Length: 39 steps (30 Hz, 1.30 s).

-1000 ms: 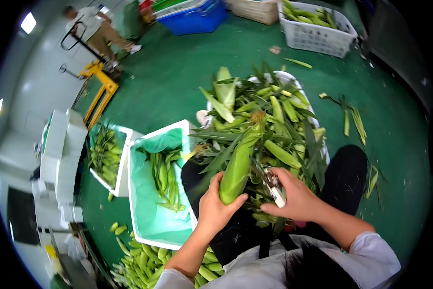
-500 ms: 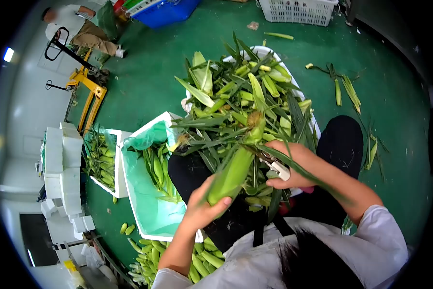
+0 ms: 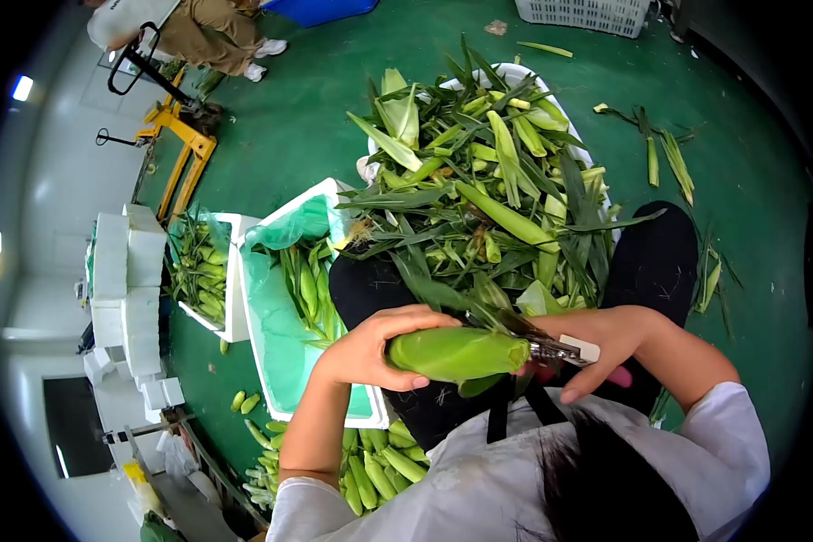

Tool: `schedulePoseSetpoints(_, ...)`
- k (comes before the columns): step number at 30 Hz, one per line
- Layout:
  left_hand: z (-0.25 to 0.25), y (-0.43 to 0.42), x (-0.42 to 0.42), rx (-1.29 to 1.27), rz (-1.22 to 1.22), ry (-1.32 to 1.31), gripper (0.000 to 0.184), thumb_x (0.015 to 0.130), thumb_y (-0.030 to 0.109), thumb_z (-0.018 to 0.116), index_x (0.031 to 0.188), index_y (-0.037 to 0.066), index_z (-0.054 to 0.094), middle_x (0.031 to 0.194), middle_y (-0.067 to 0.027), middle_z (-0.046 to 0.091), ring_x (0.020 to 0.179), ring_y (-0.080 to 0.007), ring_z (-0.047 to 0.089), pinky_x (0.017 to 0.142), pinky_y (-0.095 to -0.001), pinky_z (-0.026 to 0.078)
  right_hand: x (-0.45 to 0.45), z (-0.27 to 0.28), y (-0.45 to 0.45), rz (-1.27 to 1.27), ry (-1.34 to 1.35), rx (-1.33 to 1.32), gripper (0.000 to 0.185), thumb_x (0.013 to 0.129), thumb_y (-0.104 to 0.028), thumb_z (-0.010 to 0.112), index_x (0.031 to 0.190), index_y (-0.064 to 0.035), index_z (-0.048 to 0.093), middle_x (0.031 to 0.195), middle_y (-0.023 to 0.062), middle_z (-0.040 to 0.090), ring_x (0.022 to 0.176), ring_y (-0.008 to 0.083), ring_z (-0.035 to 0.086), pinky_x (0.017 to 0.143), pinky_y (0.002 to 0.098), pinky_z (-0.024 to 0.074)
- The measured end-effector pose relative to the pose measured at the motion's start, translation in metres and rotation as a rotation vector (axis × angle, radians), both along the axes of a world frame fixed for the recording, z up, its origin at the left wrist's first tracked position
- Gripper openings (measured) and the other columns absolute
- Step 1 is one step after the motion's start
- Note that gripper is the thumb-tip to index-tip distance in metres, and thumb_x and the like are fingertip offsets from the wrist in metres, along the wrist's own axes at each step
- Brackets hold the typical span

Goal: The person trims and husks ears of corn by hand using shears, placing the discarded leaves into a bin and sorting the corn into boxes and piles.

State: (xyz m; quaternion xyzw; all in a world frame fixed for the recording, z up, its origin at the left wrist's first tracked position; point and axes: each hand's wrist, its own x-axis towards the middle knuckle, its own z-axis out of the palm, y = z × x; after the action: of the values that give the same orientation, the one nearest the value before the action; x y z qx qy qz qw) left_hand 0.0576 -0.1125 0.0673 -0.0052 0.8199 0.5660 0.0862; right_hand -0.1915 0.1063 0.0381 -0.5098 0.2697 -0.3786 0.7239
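Note:
My left hand (image 3: 370,348) is wrapped round a green ear of corn (image 3: 456,354) in its husk, held sideways above my lap. The right end of the ear looks bluntly cut. Against that end are the metal jaws of hand pruners (image 3: 560,350), which my right hand (image 3: 610,334) grips by a pale handle. A bit of pink shows under that hand, too hidden to name. Long dark leaves hang behind the ear. Just beyond my knees, a white tub (image 3: 540,83) is heaped with corn husks and leaves (image 3: 506,172).
To my left stand a white foam box (image 3: 254,339) lined with green plastic, partly filled with corn, and another corn box (image 3: 236,303). Husked-green ears (image 3: 379,474) are piled beside me. A yellow pallet jack (image 3: 189,140) and a person (image 3: 216,36) are farther off. Leaf scraps (image 3: 676,163) litter the floor.
The ear has swung from pointing away to lying sideways, nearer my body. Its silky far end no longer shows on it. My right hand and the pruners have come down and rightward.

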Motion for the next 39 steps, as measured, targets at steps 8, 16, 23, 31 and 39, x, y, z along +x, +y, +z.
schedulePoseSetpoints(8, -0.041, 0.028, 0.011, 0.759, 0.608, -0.101, 0.09, 0.071, 0.059, 0.075, 0.131, -0.003, 0.05, 0.122, -0.0166, 0.06, 0.112, -0.0274, 0.06, 0.095, -0.0412, 0.049, 0.026, -0.005, 0.014, -0.788, -0.292, 0.524, 0.03, 0.083, -0.014, 0.074, 0.106, -0.0045, 0.058, 0.079, 0.0, 0.058, 0.07, 0.0092, 0.056, 0.061, 0.026, 0.0456)
schedulePoseSetpoints(16, -0.025, 0.019, -0.039, 0.953, 1.244, 0.461, 0.053, 0.088, 0.025, 0.07, 0.13, 0.005, 0.046, 0.124, -0.0112, 0.057, 0.116, -0.0259, 0.055, 0.103, -0.0447, 0.043, 0.046, -0.003, 0.026, -0.98, -0.069, 0.248, 0.06, 0.082, -0.018, 0.074, 0.132, -0.0029, 0.044, 0.103, 0.0031, 0.057, 0.088, 0.0118, 0.053, 0.08, 0.026, 0.0429)
schedulePoseSetpoints(23, -0.021, 0.04, -0.065, 1.075, 1.336, 0.751, 0.05, 0.098, 0.019, 0.057, 0.139, 0.002, 0.033, 0.137, -0.0147, 0.046, 0.129, -0.0279, 0.047, 0.11, -0.049, 0.038, 0.078, -0.022, -0.007, -0.798, 0.182, 0.312, 0.064, 0.082, -0.023, 0.077, 0.131, -0.0061, 0.041, 0.105, 0.0033, 0.052, 0.091, 0.0135, 0.051, 0.079, 0.0275, 0.0443)
schedulePoseSetpoints(31, -0.027, 0.042, -0.066, 1.175, 1.424, 0.759, 0.048, 0.095, 0.041, 0.061, 0.127, 0.008, 0.047, 0.123, -0.007, 0.057, 0.113, -0.0233, 0.056, 0.097, -0.0414, 0.046, 0.063, -0.027, -0.056, -0.883, 0.2, 0.125, 0.043, 0.078, -0.018, 0.077, 0.111, -0.0006, 0.056, 0.077, 0.0041, 0.061, 0.065, 0.0139, 0.059, 0.059, 0.0262, 0.0477)
schedulePoseSetpoints(39, -0.001, 0.047, -0.038, 1.009, 1.442, 0.542, 0.053, 0.097, 0.049, 0.053, 0.123, 0.003, 0.049, 0.115, -0.01, 0.059, 0.111, -0.0253, 0.056, 0.102, -0.0419, 0.043, 0.053, 0.05, 0.015, -0.936, 0.51, -0.053, 0.047, 0.077, -0.018, 0.076, 0.114, -0.0015, 0.052, 0.086, 0.0108, 0.065, 0.078, 0.0203, 0.066, 0.07, 0.0321, 0.053)
